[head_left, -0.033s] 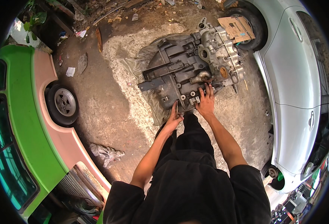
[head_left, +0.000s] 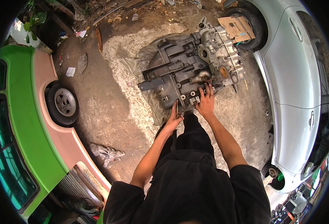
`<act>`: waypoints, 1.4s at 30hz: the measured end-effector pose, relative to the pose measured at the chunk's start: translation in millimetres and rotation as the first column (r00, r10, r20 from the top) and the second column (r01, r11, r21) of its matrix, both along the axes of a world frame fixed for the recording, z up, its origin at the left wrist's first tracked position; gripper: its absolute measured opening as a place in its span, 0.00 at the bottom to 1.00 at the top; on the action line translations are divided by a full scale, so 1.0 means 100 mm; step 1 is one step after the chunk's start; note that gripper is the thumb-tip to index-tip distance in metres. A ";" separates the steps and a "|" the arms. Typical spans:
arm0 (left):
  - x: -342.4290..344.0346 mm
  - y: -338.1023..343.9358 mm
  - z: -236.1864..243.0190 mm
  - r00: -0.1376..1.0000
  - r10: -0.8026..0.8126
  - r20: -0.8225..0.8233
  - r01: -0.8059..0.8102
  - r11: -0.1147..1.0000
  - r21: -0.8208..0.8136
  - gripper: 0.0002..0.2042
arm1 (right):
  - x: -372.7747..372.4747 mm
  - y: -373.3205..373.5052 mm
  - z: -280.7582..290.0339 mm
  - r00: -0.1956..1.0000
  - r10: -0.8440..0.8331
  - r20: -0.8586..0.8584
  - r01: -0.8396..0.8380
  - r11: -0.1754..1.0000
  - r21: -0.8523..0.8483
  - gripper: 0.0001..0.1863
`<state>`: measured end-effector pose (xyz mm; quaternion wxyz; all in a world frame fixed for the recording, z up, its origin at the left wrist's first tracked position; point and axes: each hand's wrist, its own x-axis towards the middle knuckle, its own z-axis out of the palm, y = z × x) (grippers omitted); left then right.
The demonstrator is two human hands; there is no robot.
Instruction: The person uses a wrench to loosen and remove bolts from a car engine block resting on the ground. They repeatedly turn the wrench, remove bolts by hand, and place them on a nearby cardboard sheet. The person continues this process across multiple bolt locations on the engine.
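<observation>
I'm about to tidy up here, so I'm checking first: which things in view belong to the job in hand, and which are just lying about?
Likely part of the job:
engine, touched by the right hand
slim rod-like piece in the left hand
cloth under the engine

Seemingly just lying about:
crumpled grey rag
white scrap
brown strip

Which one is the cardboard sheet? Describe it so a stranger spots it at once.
Find the silver car at right, then its far black tyre. The cardboard sheet partly hides that tyre, at the upper right of the engine. Its flat tan surface sets it apart from the black rubber and grey metal.
</observation>
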<state>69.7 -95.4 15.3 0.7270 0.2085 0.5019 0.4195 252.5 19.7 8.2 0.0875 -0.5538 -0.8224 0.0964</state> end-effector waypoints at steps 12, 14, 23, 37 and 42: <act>0.12 -0.01 -0.03 0.999 -0.030 0.016 0.030 0.999 0.032 0.46 | 0.00 0.01 -0.02 1.000 0.000 0.003 -0.001 1.000 0.009 0.46; 0.11 0.01 0.02 0.998 -0.039 -0.040 0.041 0.998 0.042 0.44 | -0.01 0.00 -0.01 1.000 -0.008 0.015 0.008 1.000 -0.002 0.46; -0.46 0.23 0.51 0.967 0.231 0.111 -0.240 0.968 0.077 0.13 | -0.01 0.01 0.02 1.000 -0.002 0.030 0.002 1.000 0.018 0.45; -0.41 1.20 -0.23 0.596 0.040 -0.802 0.038 0.996 0.078 0.16 | 0.00 0.01 0.03 0.999 -0.005 0.036 0.006 1.000 -0.011 0.46; -0.48 1.18 -0.20 0.430 -0.019 -0.903 0.097 0.995 0.025 0.17 | 0.00 0.00 0.02 0.999 0.003 0.054 -0.002 1.000 -0.013 0.46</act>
